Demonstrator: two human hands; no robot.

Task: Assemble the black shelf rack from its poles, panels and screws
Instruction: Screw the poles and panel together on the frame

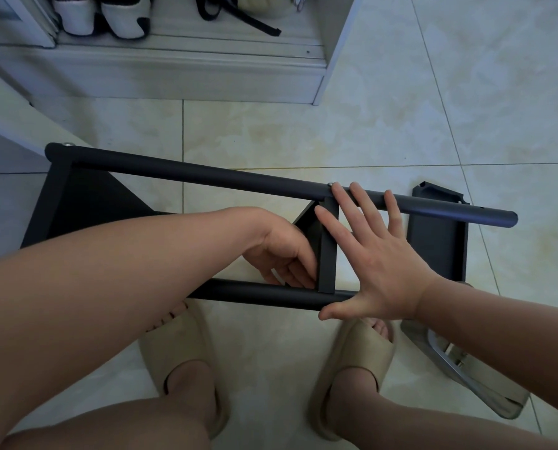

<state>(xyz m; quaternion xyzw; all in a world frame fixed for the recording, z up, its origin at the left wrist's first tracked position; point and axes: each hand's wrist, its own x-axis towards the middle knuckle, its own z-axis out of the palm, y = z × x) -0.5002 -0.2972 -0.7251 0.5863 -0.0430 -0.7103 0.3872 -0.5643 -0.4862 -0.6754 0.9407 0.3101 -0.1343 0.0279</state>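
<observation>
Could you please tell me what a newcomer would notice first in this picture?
The half-built black rack lies on its side across the tiled floor, mid-frame. The right hand spreads open over both its poles, while the left hand grips the middle panel beside it. A loose panel lies at the rack's right end, and beige slippers show below.

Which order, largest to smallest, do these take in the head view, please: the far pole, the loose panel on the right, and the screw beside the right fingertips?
1. far pole
2. loose panel
3. screw
</observation>
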